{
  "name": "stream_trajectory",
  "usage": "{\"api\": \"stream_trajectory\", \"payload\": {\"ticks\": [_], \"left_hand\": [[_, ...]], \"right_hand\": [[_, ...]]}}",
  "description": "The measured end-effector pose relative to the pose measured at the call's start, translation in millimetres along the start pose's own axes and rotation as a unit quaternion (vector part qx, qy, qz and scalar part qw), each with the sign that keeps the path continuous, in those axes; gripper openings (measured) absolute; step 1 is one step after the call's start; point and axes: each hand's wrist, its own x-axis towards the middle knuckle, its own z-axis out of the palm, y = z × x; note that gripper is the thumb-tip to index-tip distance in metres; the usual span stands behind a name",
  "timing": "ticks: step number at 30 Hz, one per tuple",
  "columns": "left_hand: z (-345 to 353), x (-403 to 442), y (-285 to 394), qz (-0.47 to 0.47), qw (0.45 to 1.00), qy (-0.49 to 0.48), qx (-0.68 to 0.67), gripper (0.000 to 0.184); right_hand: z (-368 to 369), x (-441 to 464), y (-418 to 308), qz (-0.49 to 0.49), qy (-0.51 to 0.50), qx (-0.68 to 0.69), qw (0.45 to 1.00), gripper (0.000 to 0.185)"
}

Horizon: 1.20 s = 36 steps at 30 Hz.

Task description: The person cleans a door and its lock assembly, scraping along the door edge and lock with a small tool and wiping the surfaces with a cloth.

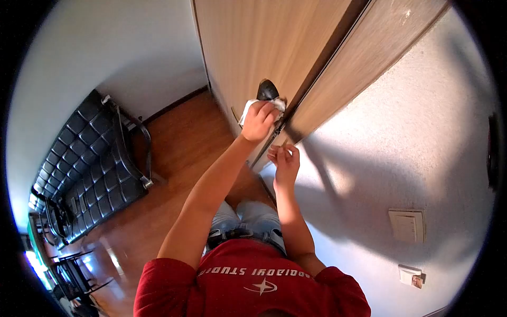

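My left hand (259,121) is closed on a white cloth (247,110), which it presses to the metal lock fitting of a wooden door (253,42). Above the cloth shows the dark rounded top of the fitting (268,90); its lower part is hidden by cloth and fingers. Lower and to the right, my right hand (285,162) is near the door's edge and the frame. Its fingers are bent in toward the thumb, and whatever may be between them is too small to make out.
The wooden door frame (348,63) meets a white textured wall (369,148) with a light switch (407,226) and a smaller wall fitting (411,276). A black tufted sofa (97,164) with metal arms stands left on the brown floor (174,132). A dark chair (79,274) is at lower left.
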Motion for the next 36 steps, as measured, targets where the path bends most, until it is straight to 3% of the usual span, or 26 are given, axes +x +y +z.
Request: {"api": "stream_trajectory", "payload": {"ticks": [3, 5, 7, 9, 13, 15, 20, 23, 27, 31, 33, 36], "left_hand": [[5.6, -42.9, -2.3, 0.028, 0.998, -0.054, 0.022, 0.031], [8.0, -79.7, -0.3, -0.002, 0.981, -0.186, 0.053, 0.032], [8.0, -96.6, 11.6, -0.029, 0.978, -0.192, 0.074, 0.032], [5.3, -105.2, 25.1, -0.157, 0.952, -0.256, 0.063, 0.030], [-28.6, -101.7, 26.1, -0.122, 0.936, -0.325, 0.065, 0.030], [-60.9, -89.6, 30.4, -0.157, 0.926, -0.341, 0.031, 0.035], [-158.6, -60.7, 59.1, -0.263, 0.900, -0.334, -0.093, 0.051], [-200.2, -60.2, 65.8, -0.289, 0.883, -0.352, -0.114, 0.050], [-184.1, -59.4, 66.6, -0.314, 0.881, -0.337, -0.109, 0.049], [-121.8, -57.3, 65.4, -0.360, 0.899, -0.233, -0.085, 0.049], [-94.6, -55.1, 65.7, -0.399, 0.890, -0.197, -0.097, 0.051], [-67.5, -49.0, 60.0, -0.357, 0.917, -0.153, -0.086, 0.056]], "right_hand": [[13.0, 12.5, -9.2, -0.028, -0.028, 0.006, 0.999, 0.018], [14.1, 17.8, -6.0, -0.047, -0.046, -0.007, 0.998, 0.018], [15.2, 22.9, -3.5, -0.036, -0.048, -0.008, 0.998, 0.019], [12.5, 27.5, 0.0, -0.042, -0.058, -0.006, 0.997, 0.020], [13.9, 30.2, -5.7, -0.032, -0.098, -0.077, 0.992, 0.019], [14.1, 32.9, -3.2, -0.028, -0.105, -0.080, 0.991, 0.020], [1.2, 31.4, -2.4, -0.027, -0.134, -0.184, 0.973, 0.019], [-0.5, 25.3, -8.3, 0.024, -0.134, -0.116, 0.984, 0.019], [4.0, 32.1, 5.8, 0.070, -0.132, -0.079, 0.986, 0.022], [3.9, 46.0, 32.0, 0.007, -0.135, -0.130, 0.982, 0.021], [3.3, 56.6, 46.7, -0.067, -0.088, -0.226, 0.968, 0.024], [11.0, 54.9, 35.7, -0.070, -0.056, -0.238, 0.967, 0.028]]}}
